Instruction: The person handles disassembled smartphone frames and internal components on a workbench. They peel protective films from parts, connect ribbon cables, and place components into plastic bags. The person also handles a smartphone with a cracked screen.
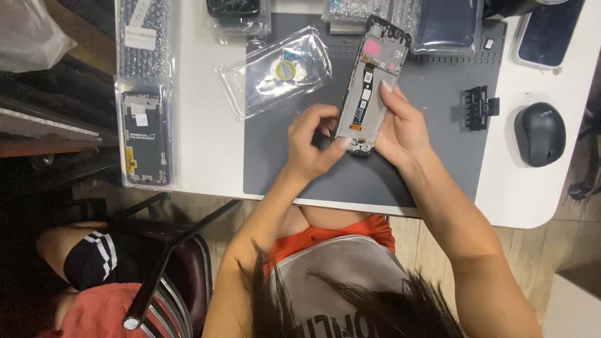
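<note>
An opened smartphone display assembly, a long rectangular black frame with exposed silver shielding, a pink patch near its top and a white label down its middle [369, 81], lies tilted on a grey rubber work mat [438, 169], its upper end pointing away from the person and slightly right. The right hand [400, 128] steadies the assembly from the right side, palm against the frame's lower edge and index finger laid along the inner face. The left hand [313, 141] meets the frame's bottom left corner, thumb and fingertips pinched narrowly together; whether a small part or tool sits in that pinch cannot be told.

The step in hand appears to be fine work at the bottom end of the frame, near the connector region. The next move would call for a firm hold by the right hand and a small, precise motion of the left fingertips, since the exposed parts look delicate.

Beyond the frame, a clear plastic pouch holding a dark panel with a round sticker [275, 72] lies at the mat's upper left corner. A black comb-like plastic holder [481, 107] sits on the mat's right edge, and a dark grey computer mouse [539, 133] rests on the white table [206, 163]. At the table's left edge lies a bagged spare black phone frame [145, 138].
</note>
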